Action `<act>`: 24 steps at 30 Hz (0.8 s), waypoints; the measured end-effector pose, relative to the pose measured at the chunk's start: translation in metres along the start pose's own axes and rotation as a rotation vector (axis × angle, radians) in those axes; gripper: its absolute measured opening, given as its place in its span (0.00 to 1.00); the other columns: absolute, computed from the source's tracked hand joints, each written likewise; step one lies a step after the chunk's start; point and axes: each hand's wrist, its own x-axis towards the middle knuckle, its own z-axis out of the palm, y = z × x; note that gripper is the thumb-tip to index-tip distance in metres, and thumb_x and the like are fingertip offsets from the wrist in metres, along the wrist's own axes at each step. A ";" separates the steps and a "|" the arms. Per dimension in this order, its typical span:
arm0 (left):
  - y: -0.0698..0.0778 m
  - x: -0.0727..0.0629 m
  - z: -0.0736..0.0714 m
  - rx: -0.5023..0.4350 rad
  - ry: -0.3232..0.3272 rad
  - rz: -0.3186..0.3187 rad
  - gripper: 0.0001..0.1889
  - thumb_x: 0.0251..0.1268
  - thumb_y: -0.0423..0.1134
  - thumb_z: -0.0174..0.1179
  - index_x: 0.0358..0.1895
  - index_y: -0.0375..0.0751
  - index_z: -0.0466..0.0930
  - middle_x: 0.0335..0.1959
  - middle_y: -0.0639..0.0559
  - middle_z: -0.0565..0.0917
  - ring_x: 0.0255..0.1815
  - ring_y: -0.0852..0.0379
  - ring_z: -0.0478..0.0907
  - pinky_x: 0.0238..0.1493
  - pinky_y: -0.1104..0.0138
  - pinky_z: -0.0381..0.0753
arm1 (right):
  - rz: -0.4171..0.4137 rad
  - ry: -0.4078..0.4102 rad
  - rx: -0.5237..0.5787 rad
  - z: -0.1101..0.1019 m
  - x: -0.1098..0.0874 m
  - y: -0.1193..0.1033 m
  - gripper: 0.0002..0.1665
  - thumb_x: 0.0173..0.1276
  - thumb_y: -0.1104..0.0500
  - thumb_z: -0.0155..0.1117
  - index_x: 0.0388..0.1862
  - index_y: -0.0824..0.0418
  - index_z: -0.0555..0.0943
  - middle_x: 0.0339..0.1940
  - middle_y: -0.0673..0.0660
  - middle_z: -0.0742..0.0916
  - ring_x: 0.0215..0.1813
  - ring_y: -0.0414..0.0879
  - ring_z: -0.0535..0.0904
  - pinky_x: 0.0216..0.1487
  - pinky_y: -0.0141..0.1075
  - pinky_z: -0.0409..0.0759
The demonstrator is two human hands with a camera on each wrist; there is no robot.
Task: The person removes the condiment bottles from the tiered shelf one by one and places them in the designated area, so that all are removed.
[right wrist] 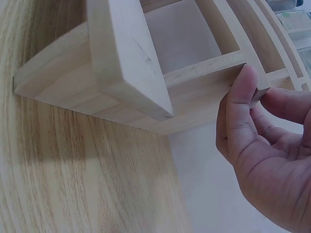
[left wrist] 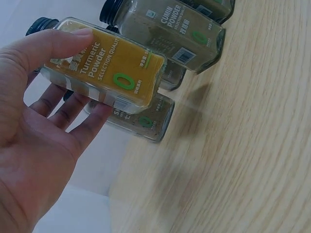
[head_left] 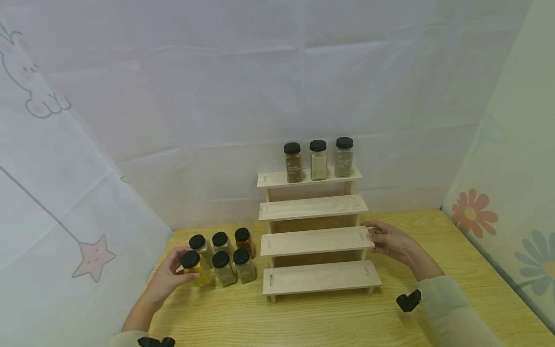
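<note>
My left hand (head_left: 166,274) grips a turmeric powder jar (left wrist: 104,65), thumb across its label and fingers under the opposite side. That square glass jar has a black lid and yellow contents; whether its base touches the table I cannot tell. Close beside it stand more black-lidded spice jars, among them a cumin powder jar (left wrist: 167,29). On the right, my right hand (head_left: 392,241) pinches the right end of a step on the stepped wooden rack (head_left: 316,241), the second step from the bottom. In the right wrist view, the thumb and fingers hold that board's corner.
Three spice jars, brown (head_left: 294,166), pale green (head_left: 318,164) and grey-green (head_left: 344,161), stand on the rack's top step. A jar with reddish contents (head_left: 244,243) is nearest the rack's left side. White cloth (head_left: 217,96) hangs behind the wooden table (head_left: 303,320).
</note>
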 end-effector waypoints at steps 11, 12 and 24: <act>-0.007 0.000 0.005 0.006 -0.020 -0.057 0.37 0.59 0.30 0.73 0.69 0.37 0.63 0.59 0.59 0.76 0.57 0.68 0.76 0.48 0.65 0.82 | 0.007 -0.002 0.009 0.000 0.000 -0.001 0.34 0.81 0.62 0.52 0.79 0.68 0.53 0.43 0.54 0.71 0.34 0.41 0.69 0.50 0.40 0.83; -0.008 0.000 0.005 0.003 -0.018 -0.061 0.37 0.59 0.30 0.73 0.69 0.37 0.63 0.59 0.60 0.76 0.57 0.68 0.76 0.48 0.65 0.82 | 0.007 -0.003 0.012 0.000 0.001 -0.001 0.34 0.81 0.62 0.52 0.79 0.68 0.53 0.44 0.54 0.71 0.35 0.41 0.69 0.50 0.40 0.83; -0.018 -0.002 0.009 0.019 0.002 -0.097 0.39 0.57 0.30 0.73 0.70 0.37 0.62 0.59 0.63 0.76 0.57 0.70 0.75 0.52 0.67 0.77 | 0.002 -0.011 0.028 0.001 0.000 0.000 0.35 0.81 0.63 0.52 0.79 0.70 0.52 0.50 0.54 0.74 0.40 0.41 0.75 0.48 0.39 0.83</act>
